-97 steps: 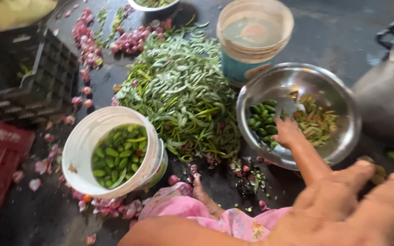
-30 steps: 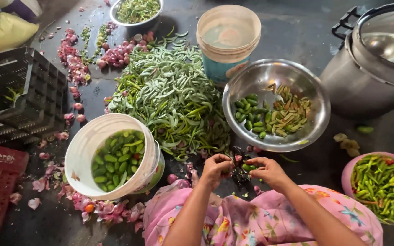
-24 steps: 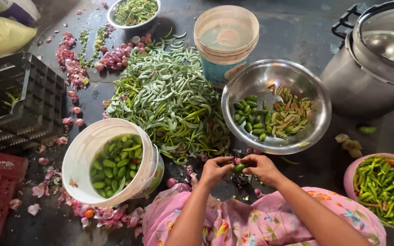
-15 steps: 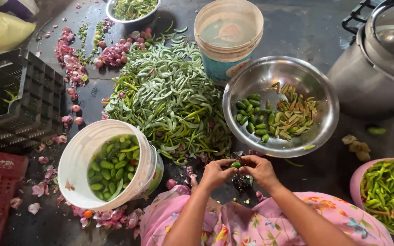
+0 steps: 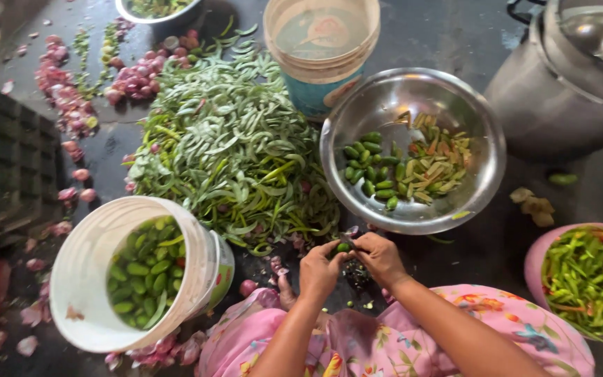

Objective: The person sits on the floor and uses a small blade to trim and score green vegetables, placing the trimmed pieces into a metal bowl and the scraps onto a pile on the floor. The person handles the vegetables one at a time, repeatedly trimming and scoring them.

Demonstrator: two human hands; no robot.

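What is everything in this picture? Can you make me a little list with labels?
hands: left hand and right hand pinch one small green vegetable between them
in front: steel bowl with whole and cut green pieces
middle: big heap of green pods on the floor
left: white bucket tilted, holding small green vegetables
right: pink bowl of green chillies
far side: stacked plastic tubs; large metal pot
floor: small pink onions and peels
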